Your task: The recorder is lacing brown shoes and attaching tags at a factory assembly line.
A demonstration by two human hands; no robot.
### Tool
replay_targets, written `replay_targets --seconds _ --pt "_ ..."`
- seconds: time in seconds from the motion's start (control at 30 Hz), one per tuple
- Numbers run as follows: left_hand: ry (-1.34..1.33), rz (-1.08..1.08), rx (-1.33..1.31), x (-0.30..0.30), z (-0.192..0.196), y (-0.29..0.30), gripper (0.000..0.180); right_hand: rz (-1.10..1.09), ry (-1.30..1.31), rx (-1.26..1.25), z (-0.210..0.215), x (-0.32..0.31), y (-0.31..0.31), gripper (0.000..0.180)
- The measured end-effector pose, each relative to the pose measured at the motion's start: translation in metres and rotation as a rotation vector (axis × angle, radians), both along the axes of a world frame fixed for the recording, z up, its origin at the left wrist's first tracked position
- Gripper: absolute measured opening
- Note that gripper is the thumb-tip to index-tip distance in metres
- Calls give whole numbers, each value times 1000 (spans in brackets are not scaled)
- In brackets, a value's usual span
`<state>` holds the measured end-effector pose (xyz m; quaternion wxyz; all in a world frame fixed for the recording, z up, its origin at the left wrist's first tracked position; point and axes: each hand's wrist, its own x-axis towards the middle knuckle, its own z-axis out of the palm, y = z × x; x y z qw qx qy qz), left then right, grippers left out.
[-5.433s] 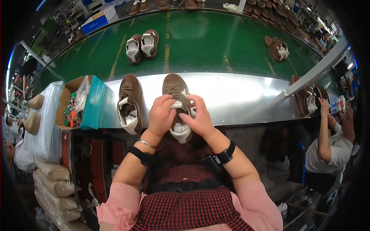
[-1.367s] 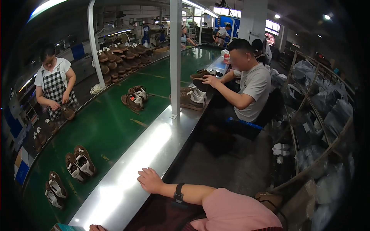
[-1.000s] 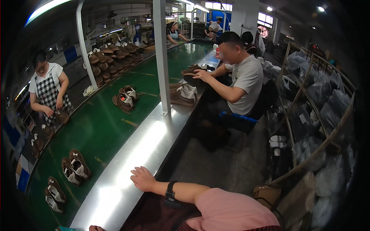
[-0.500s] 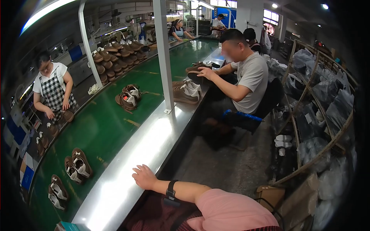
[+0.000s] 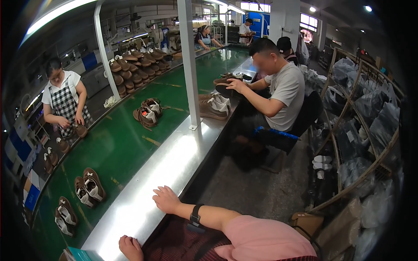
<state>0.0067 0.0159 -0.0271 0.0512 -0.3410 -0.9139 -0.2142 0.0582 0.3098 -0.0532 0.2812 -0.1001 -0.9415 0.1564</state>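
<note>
My right hand point(image 5: 166, 199) lies on the shiny metal ledge point(image 5: 150, 182) along the near side of the belt, fingers stretched out and slightly apart, holding nothing. A dark band circles that wrist below a pink sleeve. Lower down, my left hand point(image 5: 131, 248) rests at the edge of the same ledge with its fingers loosely laid and no object showing in them. Left of my hands, on the green belt point(image 5: 109, 148), stand a pair of brown and white shoes point(image 5: 89, 188) and another similar pair point(image 5: 65, 216). A teal object point(image 5: 78, 254) shows at the bottom edge.
A white post point(image 5: 188, 65) rises from the ledge. Beyond it a seated co-worker point(image 5: 283, 91) handles a brown shoe. Across the belt stands a person in a checked apron point(image 5: 67, 100). More shoes point(image 5: 148, 114) sit on the belt. A rack of plastic bags point(image 5: 348, 130) is on the right.
My left hand has come into view at the lower edge. My right hand keeps its place on the ledge. The whole view has shifted slightly.
</note>
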Motion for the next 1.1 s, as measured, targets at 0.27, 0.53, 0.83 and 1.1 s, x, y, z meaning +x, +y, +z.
replay_targets --seconds 0.27,0.53,0.83,1.1 --pt "69 116 43 7 -4 9 27 1 33 45 -7 0 5 14" --pt "58 130 45 5 -11 4 22 0 66 46 -9 2 6 11" --pt "314 101 206 1 -21 15 12 -10 94 43 -10 0 8 10" --pt "262 121 198 0 -24 15 15 -13 95 48 -9 0 11 12"
